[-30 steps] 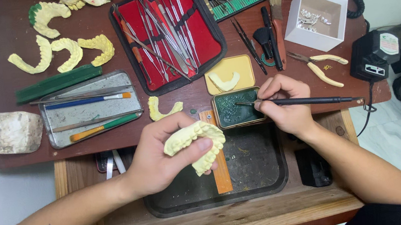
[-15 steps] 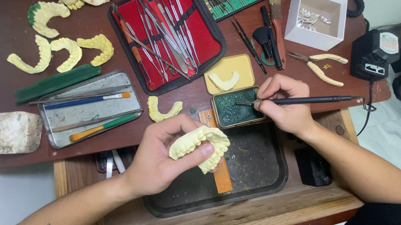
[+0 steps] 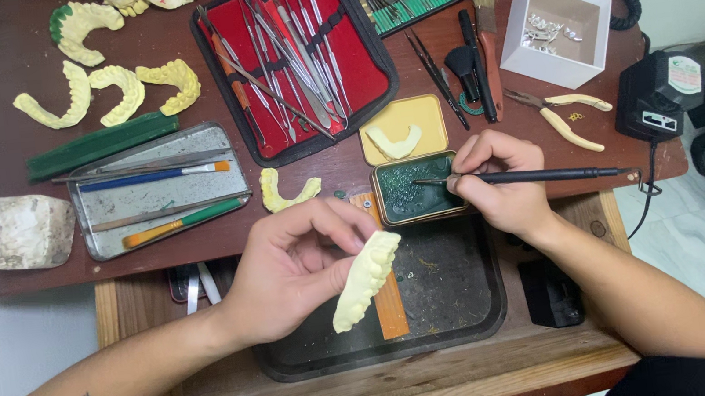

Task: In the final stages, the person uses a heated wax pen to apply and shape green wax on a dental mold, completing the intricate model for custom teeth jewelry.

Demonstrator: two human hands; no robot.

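We dip the tool (image 3: 536, 175) pinched in our right hand (image 3: 497, 181) lightly into the green tin (image 3: 409, 190), while left hand (image 3: 290, 271) fingers grip the yellow cast (image 3: 366, 278) steady below it.

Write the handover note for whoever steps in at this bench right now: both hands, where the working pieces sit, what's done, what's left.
Left hand: holds a pale yellow horseshoe-shaped dental cast over the dark tray set in the bench.
Right hand: grips a thin black-handled tool, tip in the green wax of the small open tin.
Nearby: tin lid with a cast fragment, another yellow fragment left of the tin, red instrument case open behind.
Done: tool tip loaded at the wax.
Left: no green wax visible on the held cast yet.
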